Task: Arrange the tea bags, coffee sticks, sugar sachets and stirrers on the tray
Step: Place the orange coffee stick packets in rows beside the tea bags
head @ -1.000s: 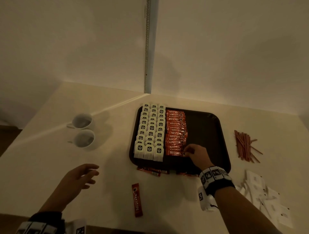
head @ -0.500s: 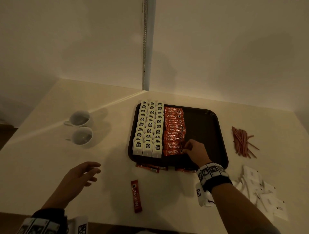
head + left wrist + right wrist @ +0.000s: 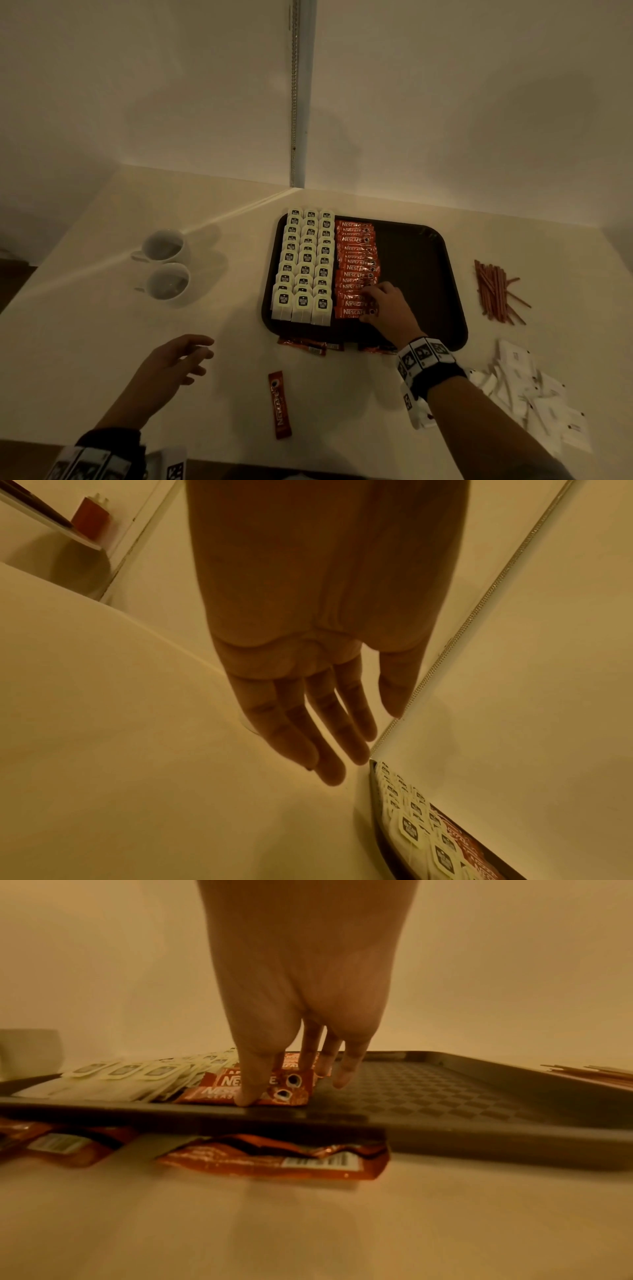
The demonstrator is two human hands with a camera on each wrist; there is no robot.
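While the left hand [image 3: 173, 359] hovered open and empty, the right hand [image 3: 388, 308] pressed flat fingers [image 3: 246, 1093] on the coffee sticks [image 3: 356, 270], squaring the tray's [image 3: 428, 240] row.

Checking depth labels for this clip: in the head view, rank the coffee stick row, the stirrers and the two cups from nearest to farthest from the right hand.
1. Coffee stick row: under the right hand, fingers touching it, on the tray.
2. Stirrers: on the table, right of the tray.
3. Cups: far left, beyond the tea bags.
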